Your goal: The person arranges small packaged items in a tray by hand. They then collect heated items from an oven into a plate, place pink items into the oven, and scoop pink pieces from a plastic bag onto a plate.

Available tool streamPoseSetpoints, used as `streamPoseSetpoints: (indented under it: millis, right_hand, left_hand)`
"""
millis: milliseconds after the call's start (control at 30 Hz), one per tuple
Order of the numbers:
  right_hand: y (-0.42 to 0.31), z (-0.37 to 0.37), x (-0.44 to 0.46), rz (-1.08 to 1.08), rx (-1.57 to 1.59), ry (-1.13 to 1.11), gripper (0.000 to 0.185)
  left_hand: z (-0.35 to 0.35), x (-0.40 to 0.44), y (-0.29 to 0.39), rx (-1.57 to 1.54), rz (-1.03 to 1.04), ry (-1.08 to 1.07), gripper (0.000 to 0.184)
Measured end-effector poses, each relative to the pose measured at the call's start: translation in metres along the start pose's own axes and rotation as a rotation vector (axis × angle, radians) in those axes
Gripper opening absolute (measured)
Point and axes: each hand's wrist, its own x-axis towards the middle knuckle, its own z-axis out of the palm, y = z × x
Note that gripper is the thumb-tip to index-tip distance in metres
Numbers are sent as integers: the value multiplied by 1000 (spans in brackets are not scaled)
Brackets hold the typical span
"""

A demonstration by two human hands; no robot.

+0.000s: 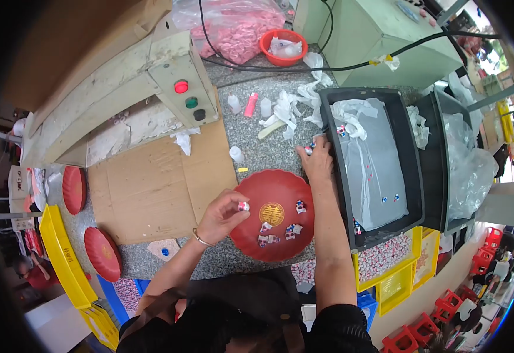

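Observation:
My left hand (224, 217) is closed on a small white, pink and dark piece (243, 206), pinched between thumb and fingers over the left edge of a red scalloped plate (271, 247). Several small coloured figures (294, 230) lie on the plate, around its gold emblem. Beyond the plate, my right hand (317, 156) reaches to the left wall of a black tray (342, 194), its fingers on a small blue, red and white figure (310, 148). White sheeting and a few small figures lie in the tray.
A machine (180, 70) with buttons stands at upper left, over a cardboard sheet (145, 182). Small bottles (236, 155) and crumpled tissue (283, 112) lie on the stone table. Two red plates (102, 254) are at left. Yellow bins (386, 265) stand below the tray.

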Motion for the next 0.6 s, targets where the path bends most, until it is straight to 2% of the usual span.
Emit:
streamPoseSetpoints:
  millis: [100, 167, 200, 233, 267, 333, 400, 467, 500, 600]
  right_hand:
    - [12, 12, 6, -23, -89, -45, 49]
    - [22, 15, 6, -168, -69, -4, 42]
    - [26, 12, 7, -174, -71, -9, 42]
    - [30, 10, 6, -233, 34, 18, 39]
    - [27, 4, 4, -291, 139, 44, 36]
    - [20, -6, -5, -286, 213, 28, 33]
    - [-13, -31, -27, -154, 571, -123, 31]
    - [-46, -54, -60, -126, 760, -261, 30]
    - [-57, -62, -77, -135, 765, -309, 31]
    - [-94, -91, -114, -413, 687, -295, 39]
  left_hand:
    - [-7, -14, -1, -80, -71, 29, 29]
    - [-9, -20, 4, -140, -117, 49, 28]
    - [-9, -21, 12, -234, -206, 79, 26]
    - [-8, -22, 18, -330, -295, 109, 24]
    - [-7, -23, 21, -337, -295, 116, 24]
    - [-4, -19, 25, -631, -301, 134, 18]
    - [-6, -14, 18, -648, -287, 106, 17]
    - [-4, -11, 18, -666, -287, 91, 16]
    - [-2, -5, 21, -579, -303, 75, 16]
    - [7, 8, 39, -314, -339, 22, 16]
